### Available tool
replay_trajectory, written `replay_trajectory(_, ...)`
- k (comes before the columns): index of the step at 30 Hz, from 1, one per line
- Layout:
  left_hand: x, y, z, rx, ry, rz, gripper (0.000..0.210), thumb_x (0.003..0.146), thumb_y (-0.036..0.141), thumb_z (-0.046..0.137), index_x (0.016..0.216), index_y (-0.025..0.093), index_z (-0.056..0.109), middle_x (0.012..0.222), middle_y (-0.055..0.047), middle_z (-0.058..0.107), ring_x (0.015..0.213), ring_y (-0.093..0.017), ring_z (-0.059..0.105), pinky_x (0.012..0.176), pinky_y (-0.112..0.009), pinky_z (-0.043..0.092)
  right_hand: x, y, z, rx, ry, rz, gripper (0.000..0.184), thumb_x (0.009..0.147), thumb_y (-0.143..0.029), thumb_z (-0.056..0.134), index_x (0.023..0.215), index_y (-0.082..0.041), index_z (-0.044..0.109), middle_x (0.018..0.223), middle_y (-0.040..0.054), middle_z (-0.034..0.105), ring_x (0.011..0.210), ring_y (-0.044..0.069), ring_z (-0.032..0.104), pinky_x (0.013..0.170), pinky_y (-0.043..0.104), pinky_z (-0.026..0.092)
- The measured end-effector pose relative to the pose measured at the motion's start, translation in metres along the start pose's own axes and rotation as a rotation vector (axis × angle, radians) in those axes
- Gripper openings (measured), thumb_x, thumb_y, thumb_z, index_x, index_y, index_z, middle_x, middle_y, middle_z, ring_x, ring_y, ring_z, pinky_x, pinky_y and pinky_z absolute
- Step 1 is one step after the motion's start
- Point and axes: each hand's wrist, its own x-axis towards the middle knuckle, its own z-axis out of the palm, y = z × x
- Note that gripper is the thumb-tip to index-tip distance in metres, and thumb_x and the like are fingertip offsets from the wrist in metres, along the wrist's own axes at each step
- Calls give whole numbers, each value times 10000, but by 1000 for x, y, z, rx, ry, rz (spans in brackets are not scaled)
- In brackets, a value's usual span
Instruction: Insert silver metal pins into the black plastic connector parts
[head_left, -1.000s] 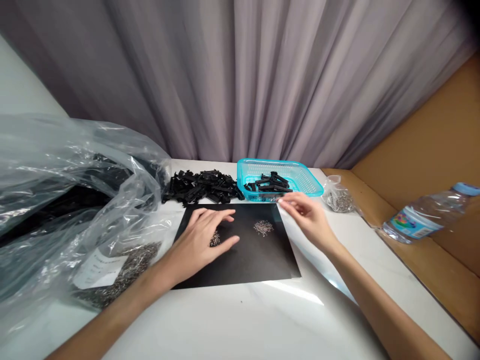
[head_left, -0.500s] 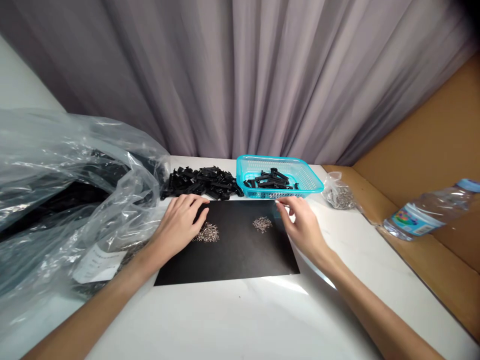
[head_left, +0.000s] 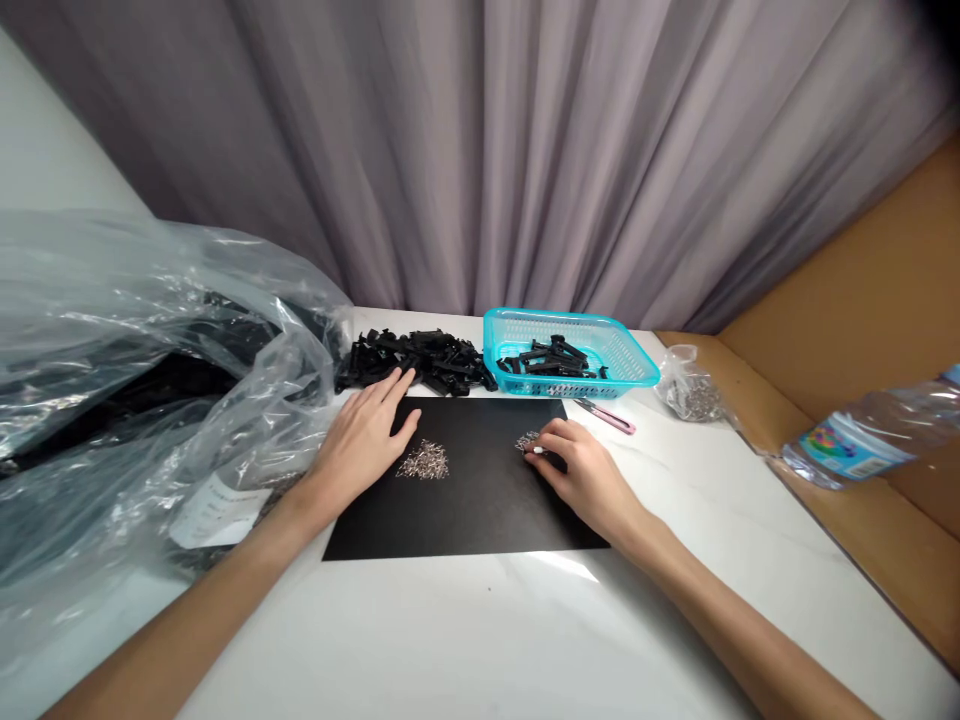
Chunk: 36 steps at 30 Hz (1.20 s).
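My left hand (head_left: 364, 435) is open, its fingers stretched to the front edge of a heap of black plastic parts (head_left: 427, 362). Beside its thumb, a pile of small metal pins or screws (head_left: 424, 460) lies on a black sheet (head_left: 465, 520). At the sheet's right side, my right hand (head_left: 589, 470) is closed in a pinch over a smaller pile of metal pieces (head_left: 526, 440), which it partly hides. Something small and white shows at its fingertips; I cannot make out what it is.
Behind the sheet stands a blue basket (head_left: 649, 380) holding several black parts. A pink utility knife (head_left: 611, 416) and a bag of metal pieces (head_left: 690, 390) lie to its right. A large plastic bag (head_left: 285, 370) is at left, a water bottle (head_left: 847, 447) at right.
My right hand has moved down and left, from the sheet's upper right corner to the small metal pile, uncovering the pink knife. My left hand's fingers have stretched forward to the black parts.
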Motion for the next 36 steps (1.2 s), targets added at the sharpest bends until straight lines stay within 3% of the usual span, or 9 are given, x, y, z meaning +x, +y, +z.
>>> replay_trajectory(8, 0, -4, 5, -17, -13, -48, 616, 1001, 391, 481, 1553, 124, 411, 1554, -224, 472, 1410, -389, 490, 1159, -578, 406, 0, 1, 6, -69, 48, 16, 202, 1038, -234, 516, 948, -220, 696, 974, 94, 677, 918, 269, 643, 810, 417, 555)
replay_trajectory(13, 4, 0, 4, -147, -22, -107, 591, 991, 391, 499, 1507, 111, 433, 1461, -199, 575, 1319, -352, 560, 1139, -549, 436, 1, -24, 11, 115, 77, 6, 211, 1031, -272, 549, 931, -232, 731, 1031, 98, 680, 940, 251, 661, 841, 394, 575)
replay_trajectory(15, 5, 3, 5, -185, 8, -107, 569, 989, 376, 502, 1494, 122, 437, 1411, -189, 591, 1233, -325, 606, 1116, -529, 457, 1, -43, 15, 163, 36, -49, 238, 1047, -309, 531, 1029, -231, 755, 1129, 111, 682, 991, 250, 649, 903, 403, 569)
replay_trajectory(17, 5, 3, 7, -211, 35, -113, 554, 994, 363, 499, 1501, 153, 422, 1387, -173, 575, 1152, -291, 642, 1091, -501, 483, 0, -61, 20, 107, -55, -166, 325, 1064, -317, 492, 1300, -233, 699, 1338, 117, 651, 1094, 272, 600, 1013, 455, 530)
replay_trajectory(20, 3, 1, 14, -223, 84, -132, 556, 1008, 357, 486, 1525, 178, 381, 1317, -147, 565, 1036, -246, 681, 1031, -458, 533, 0, -76, 26, 5, -122, -268, 383, 1068, -351, 474, 1390, -280, 668, 1542, 77, 546, 1042, 274, 535, 967, 462, 546)
replay_trajectory(26, -1, -4, 19, -133, 104, -93, 420, 1073, 322, 341, 1375, 145, 573, 1285, -135, 550, 1005, -221, 701, 943, -365, 575, -1, -76, 29, -16, -144, -272, 438, 1078, -342, 467, 1467, -183, 593, 1533, 57, 573, 1022, 252, 527, 968, 445, 548)
replay_trajectory(29, -2, -2, 13, -65, 93, -98, 393, 1055, 287, 383, 1337, 137, 612, 1239, -146, 581, 958, -246, 694, 893, -390, 580, -2, -76, 30, 3, -137, -261, 464, 1078, -340, 471, 1494, -153, 560, 1537, 54, 568, 1016, 256, 523, 969, 450, 553)
replay_trajectory(33, -2, 1, 3, 32, 77, -82, 333, 1015, 229, 455, 1274, 144, 647, 1247, -166, 633, 1150, -334, 615, 988, -462, 529, -4, -75, 30, 10, -137, -247, 479, 1080, -348, 465, 1505, -141, 542, 1534, 56, 571, 1026, 261, 519, 976, 452, 559)
replay_trajectory(36, -2, 2, -2, 87, 49, -89, 320, 1008, 197, 456, 1261, 134, 641, 1165, -168, 697, 1112, -352, 618, 956, -489, 527, -5, -74, 30, -6, -136, -238, 476, 1075, -356, 471, 1494, -146, 553, 1526, 78, 574, 1048, 269, 516, 987, 468, 561)
